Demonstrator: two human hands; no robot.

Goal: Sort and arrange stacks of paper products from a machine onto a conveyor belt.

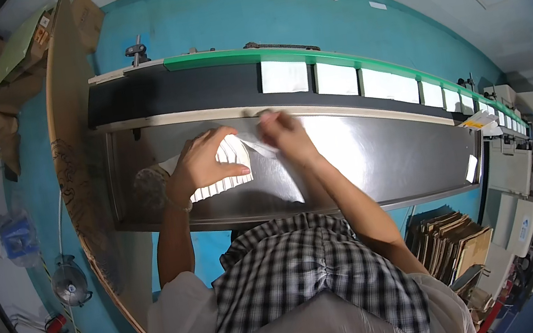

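A long steel tray carried a fanned stack of white packets at its left end. Behind it, a black conveyor belt carried white packets in a row.

A: From my remote station, I cannot resolve the right hand; it is motion-blurred, and its grip state is indeterminate.

B: Confirmed. I see the left hand covering the upper-left part of the stack of white packets; I cannot count them.

A: The white sheets on the conveyor belt shrink toward the right rim; I cannot separate the far ones.

B: The cardboard stack is partly hidden behind the right forearm.
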